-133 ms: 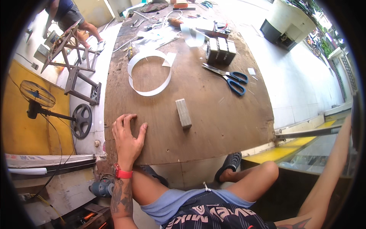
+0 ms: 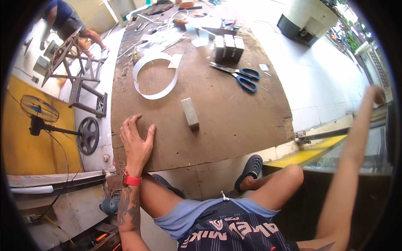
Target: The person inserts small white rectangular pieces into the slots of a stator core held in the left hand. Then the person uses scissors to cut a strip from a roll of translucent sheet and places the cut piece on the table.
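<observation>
My left hand rests on the near left part of the wooden tabletop, fingers apart and holding nothing. A small grey rectangular block lies to its right, not touching it. Farther off stands a white strip bent into a ring. Scissors with blue-black handles lie partly open on the right. My right hand is far out at the right rim, beyond the table; blur hides its fingers and anything in them.
Behind the scissors stand several dark blocks with pale tops. Clear plastic, cords and tools clutter the far end. At left are a fan, a wooden stand and a person. A yellow-edged glass case borders the right.
My right arm has swung inward, bringing the right hand into view at the right rim. The table scene has shifted slightly left and up; my left hand stays in place on the tabletop.
</observation>
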`<control>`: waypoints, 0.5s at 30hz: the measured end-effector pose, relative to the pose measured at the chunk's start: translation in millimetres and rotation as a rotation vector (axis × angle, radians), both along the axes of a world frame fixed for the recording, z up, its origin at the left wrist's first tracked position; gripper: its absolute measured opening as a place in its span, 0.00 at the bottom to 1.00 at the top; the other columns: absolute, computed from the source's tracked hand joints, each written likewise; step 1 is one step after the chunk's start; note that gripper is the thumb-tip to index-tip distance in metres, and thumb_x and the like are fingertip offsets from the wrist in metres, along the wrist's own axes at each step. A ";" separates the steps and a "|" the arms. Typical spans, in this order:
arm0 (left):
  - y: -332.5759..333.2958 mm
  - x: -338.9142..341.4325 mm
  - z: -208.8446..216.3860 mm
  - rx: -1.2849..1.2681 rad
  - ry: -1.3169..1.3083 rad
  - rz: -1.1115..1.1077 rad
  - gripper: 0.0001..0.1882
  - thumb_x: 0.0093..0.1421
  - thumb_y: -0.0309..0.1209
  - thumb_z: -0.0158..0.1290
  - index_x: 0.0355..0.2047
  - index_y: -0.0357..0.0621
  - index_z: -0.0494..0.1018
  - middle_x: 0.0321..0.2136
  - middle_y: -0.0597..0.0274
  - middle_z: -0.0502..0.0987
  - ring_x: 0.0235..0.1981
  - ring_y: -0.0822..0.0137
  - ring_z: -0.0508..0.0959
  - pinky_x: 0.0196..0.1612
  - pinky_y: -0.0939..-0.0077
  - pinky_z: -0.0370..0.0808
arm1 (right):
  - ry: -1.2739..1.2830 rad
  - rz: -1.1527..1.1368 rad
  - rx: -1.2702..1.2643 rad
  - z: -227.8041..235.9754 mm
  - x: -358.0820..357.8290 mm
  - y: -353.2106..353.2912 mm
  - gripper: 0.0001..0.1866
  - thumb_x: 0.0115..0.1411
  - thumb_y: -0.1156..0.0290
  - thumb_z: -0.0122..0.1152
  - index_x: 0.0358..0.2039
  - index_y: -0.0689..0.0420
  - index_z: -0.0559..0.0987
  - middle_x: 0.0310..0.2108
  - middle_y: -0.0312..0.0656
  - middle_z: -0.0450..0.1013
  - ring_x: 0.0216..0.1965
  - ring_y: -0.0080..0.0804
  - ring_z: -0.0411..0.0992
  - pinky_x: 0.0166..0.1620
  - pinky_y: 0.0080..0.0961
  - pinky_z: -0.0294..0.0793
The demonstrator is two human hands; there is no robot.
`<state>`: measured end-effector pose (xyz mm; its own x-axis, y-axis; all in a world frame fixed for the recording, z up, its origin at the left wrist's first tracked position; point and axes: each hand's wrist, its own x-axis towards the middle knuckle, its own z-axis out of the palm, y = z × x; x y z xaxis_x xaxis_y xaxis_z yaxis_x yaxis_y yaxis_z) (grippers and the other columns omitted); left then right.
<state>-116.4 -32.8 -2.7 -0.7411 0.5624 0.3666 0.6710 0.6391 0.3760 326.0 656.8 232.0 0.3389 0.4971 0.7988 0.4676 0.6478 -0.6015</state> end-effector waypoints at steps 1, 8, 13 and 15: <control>7.0 -6.7 -0.2 0.026 0.025 -0.007 0.28 0.62 0.40 0.63 0.60 0.46 0.70 0.58 0.54 0.71 0.62 0.50 0.67 0.65 0.52 0.62 | -0.009 0.180 0.035 -9.5 -42.3 -28.8 0.18 0.71 0.64 0.57 0.53 0.61 0.83 0.50 0.45 0.81 0.45 0.31 0.78 0.52 0.31 0.76; 74.0 -50.0 14.2 -0.154 0.298 -0.143 0.22 0.65 0.38 0.59 0.58 0.50 0.74 0.65 0.54 0.69 0.70 0.54 0.62 0.73 0.48 0.49 | -0.934 1.290 -0.121 -155.2 -206.8 -384.4 0.37 0.58 0.55 0.76 0.65 0.53 0.73 0.58 0.49 0.74 0.59 0.44 0.73 0.64 0.43 0.73; 76.8 -53.1 48.6 -0.100 0.049 -0.201 0.11 0.70 0.35 0.52 0.46 0.45 0.79 0.45 0.54 0.83 0.53 0.50 0.79 0.64 0.50 0.65 | -1.144 1.261 -0.076 -184.6 -283.4 -458.9 0.50 0.53 0.57 0.79 0.74 0.43 0.61 0.72 0.53 0.57 0.68 0.55 0.65 0.68 0.47 0.70; 54.3 -43.3 60.3 0.067 -0.114 -0.253 0.13 0.72 0.35 0.50 0.47 0.38 0.76 0.30 0.52 0.84 0.30 0.52 0.84 0.41 0.57 0.79 | -1.109 1.325 -0.126 -192.5 -304.6 -450.7 0.51 0.52 0.59 0.80 0.73 0.44 0.61 0.72 0.53 0.58 0.67 0.56 0.66 0.67 0.46 0.71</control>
